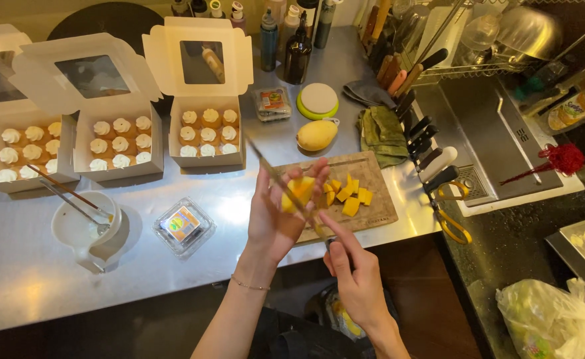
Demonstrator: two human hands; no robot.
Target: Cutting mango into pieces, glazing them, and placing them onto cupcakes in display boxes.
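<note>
Right now the left hand (276,213) is cupping a piece of yellow mango (297,191), its fingers curled up around the fruit so that the flesh is facing the blade. At four o'clock from it, the right hand (355,276) is wrapping around a handle with the forefinger stretched along the top, and the knife (276,174) is slanting up toward ten o'clock across the fruit; the blade is blurred, so I cannot be sure whether it is cutting or only resting there. Doing this well probably means keeping the strokes shallow and the cupping fingers below the edge, so the blade is stopping short of the palm.

Just at two o'clock from the fruit, yellow cubes (345,193) are lying on the wooden cutting board (379,213), and a whole mango (316,135) is sitting at twelve o'clock beyond it. Outward at ten o'clock, three white window-lidded boxes (207,126) are standing open with cream-topped cakes inside. A clear plastic clamshell with a bright orange-and-blue label (183,226) is lying at nine o'clock, and a second one with a red label (272,103) is sitting at twelve.
</note>
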